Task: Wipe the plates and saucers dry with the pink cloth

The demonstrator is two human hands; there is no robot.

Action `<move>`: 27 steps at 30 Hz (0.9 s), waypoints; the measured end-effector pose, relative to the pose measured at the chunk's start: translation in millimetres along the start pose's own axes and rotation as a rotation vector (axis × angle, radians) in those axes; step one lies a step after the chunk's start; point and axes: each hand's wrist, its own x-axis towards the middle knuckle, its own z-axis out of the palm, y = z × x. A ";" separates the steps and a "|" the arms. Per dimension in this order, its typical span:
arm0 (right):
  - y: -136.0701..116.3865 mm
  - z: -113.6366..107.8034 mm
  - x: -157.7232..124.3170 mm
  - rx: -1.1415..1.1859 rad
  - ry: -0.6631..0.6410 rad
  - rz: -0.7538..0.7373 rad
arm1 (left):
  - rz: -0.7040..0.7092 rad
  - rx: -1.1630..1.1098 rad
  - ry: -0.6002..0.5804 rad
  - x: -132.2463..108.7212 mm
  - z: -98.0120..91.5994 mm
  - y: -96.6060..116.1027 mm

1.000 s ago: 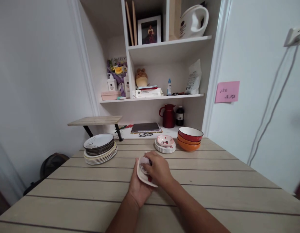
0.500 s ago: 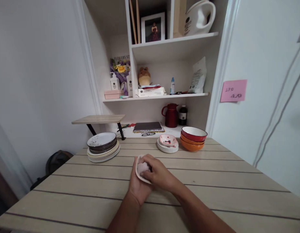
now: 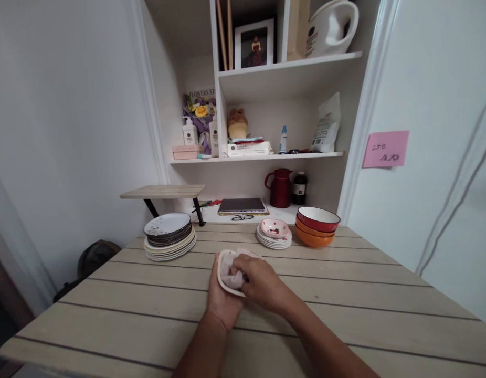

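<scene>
Over the middle of the table, my left hand [image 3: 221,303] cradles a small pale dish [image 3: 221,281] from below and the left side, tilting it toward me. My right hand [image 3: 261,278] has its fingers bent into the dish, closed on a whitish, crumpled cloth or tissue [image 3: 232,280] that presses against the inside. The dish's right part is covered by my right hand. Behind my hands stands a stack of small white plates [image 3: 275,243] with a pink-rimmed dish [image 3: 275,228] on top.
Stacked plates [image 3: 170,241] stand at the left by a small raised wooden shelf [image 3: 164,191]. Nested orange and red bowls [image 3: 316,236] are at the right rear. Behind the wooden table [image 3: 148,310] are a laptop [image 3: 243,205], glasses [image 3: 242,217], a red jug [image 3: 281,188] and a dark bottle [image 3: 299,188].
The dish has turned so more of its inside shows. My right hand has shifted within it along with the cloth or tissue. The whole view has moved slightly.
</scene>
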 end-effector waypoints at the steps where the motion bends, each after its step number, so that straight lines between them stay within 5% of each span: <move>1: 1.2 2.4 0.8 0.074 0.030 0.010 | -0.029 -0.002 0.000 1.0 -1.2 -1.4; 6: 6.4 5.8 8.0 0.003 0.216 0.144 | -0.165 -0.011 0.005 4.4 -1.1 -7.0; 11: 4.5 -5.8 7.2 -0.223 0.067 0.184 | 0.003 0.034 0.054 0.6 3.4 0.4; 17: 2.4 -4.7 3.3 0.042 -0.045 -0.025 | 0.028 0.011 0.027 -1.2 2.4 3.0; 20: 3.2 -2.2 6.0 0.165 0.044 0.038 | -0.087 0.012 -0.003 1.3 0.7 -2.2; 23: 3.0 -2.6 8.2 0.013 0.154 0.180 | -0.119 0.029 -0.031 2.7 0.1 -4.7; 27: -0.4 -5.8 6.0 -0.212 0.054 0.234 | -0.047 0.032 -0.011 -0.1 1.7 0.6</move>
